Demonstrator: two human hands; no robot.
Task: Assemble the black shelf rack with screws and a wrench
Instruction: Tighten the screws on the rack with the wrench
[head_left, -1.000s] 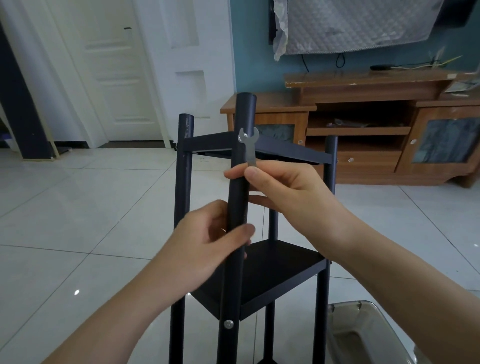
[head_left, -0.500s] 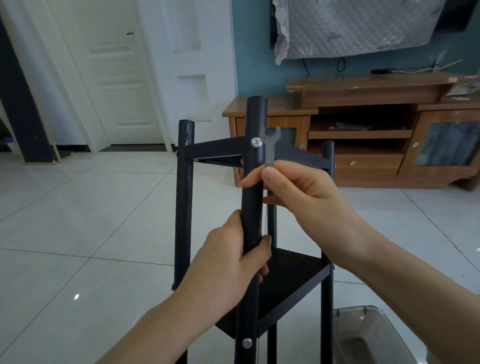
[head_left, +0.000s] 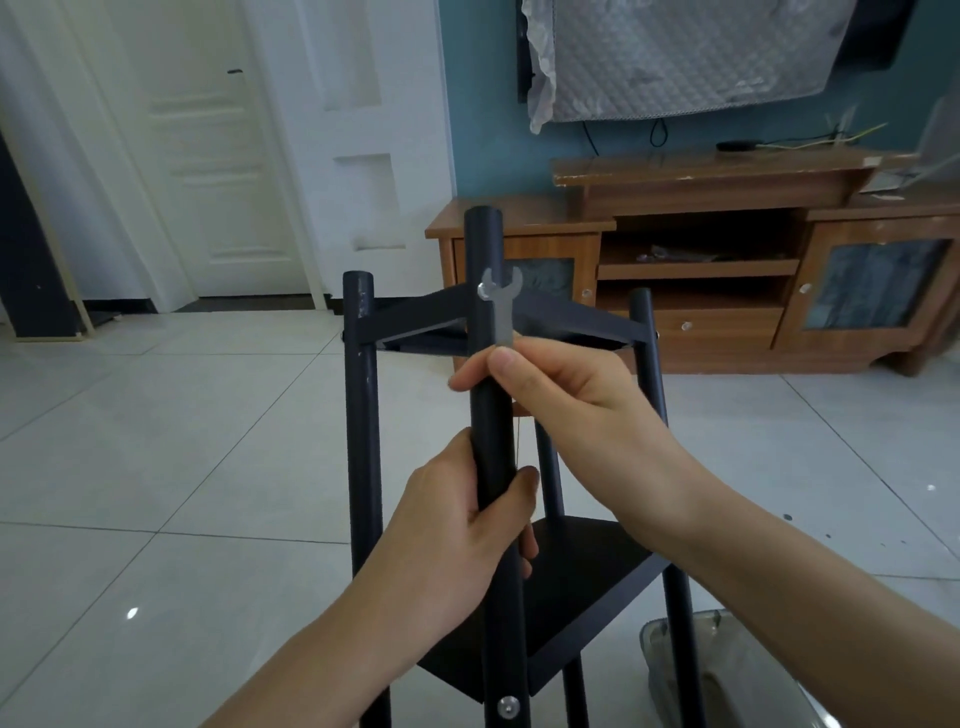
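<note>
Black rack (head_left: 587, 587) stands on the tile floor (head_left: 182, 467). Left hand (head_left: 462, 525) grips the front pole (head_left: 485, 249) mid-height, fingers (head_left: 522, 488) wrapped round. Right hand (head_left: 566, 395) pinches the wrench (head_left: 502, 317) by its lower end, thumb on top. Wrench upright, open head at the top screw (head_left: 485, 291), where the upper shelf (head_left: 415, 317) meets the pole.
</note>
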